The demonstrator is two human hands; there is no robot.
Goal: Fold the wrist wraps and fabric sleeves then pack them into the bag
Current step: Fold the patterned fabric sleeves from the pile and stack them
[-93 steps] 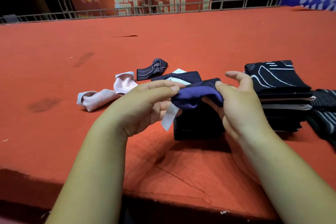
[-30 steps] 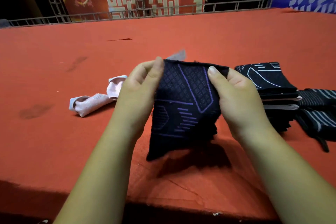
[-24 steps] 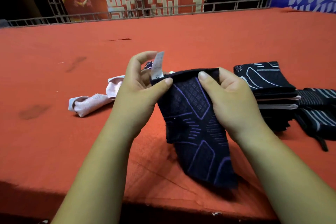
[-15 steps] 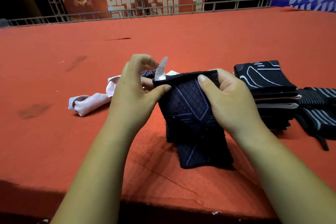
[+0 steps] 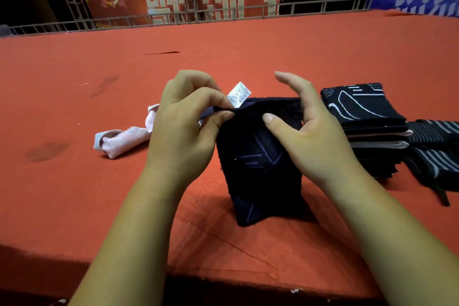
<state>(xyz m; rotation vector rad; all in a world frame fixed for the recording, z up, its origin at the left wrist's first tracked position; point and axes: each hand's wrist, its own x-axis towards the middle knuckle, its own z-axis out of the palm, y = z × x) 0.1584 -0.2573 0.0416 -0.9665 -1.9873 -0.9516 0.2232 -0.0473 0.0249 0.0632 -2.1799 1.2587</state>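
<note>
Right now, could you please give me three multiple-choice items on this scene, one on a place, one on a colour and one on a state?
1. Where is the folded dark stack relative to the held dark sleeve?
A) on the person's left
B) on the person's right
C) under it

2. What colour is the crumpled sleeve lying left of the hands?
A) pink
B) green
C) yellow

3. What is the left hand doing?
A) lying flat on the cloth
B) pinching the dark sleeve's top edge
C) lifting the crumpled sleeve

Answers:
1 B, the stack sits beyond the right hand.
2 A, it is pale pink against the red cloth.
3 B, thumb and fingers meet on the edge beside the white label.
</note>
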